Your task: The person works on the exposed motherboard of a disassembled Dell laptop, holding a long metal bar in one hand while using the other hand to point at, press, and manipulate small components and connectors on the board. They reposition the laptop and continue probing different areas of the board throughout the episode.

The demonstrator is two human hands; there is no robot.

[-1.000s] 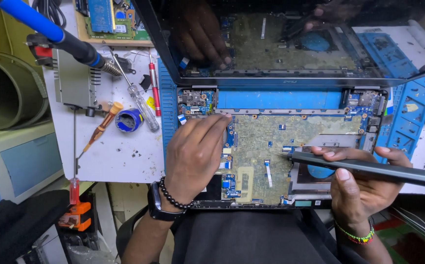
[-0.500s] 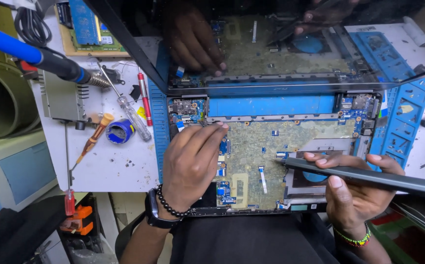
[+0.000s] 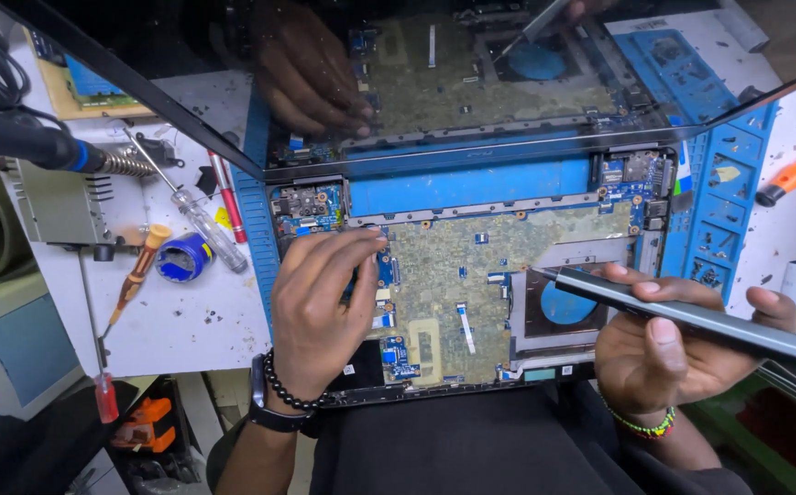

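The left hand pinches a part on the green board, while the right hand grips a long grey tool pointing left at it.

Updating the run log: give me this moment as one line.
left hand: fingertips on laptop motherboard | right hand: holds grey screwdriver over fan bay

Head view: I look steeply down from above, close over the opened laptop on the workbench.
Shared views: I have only this one.
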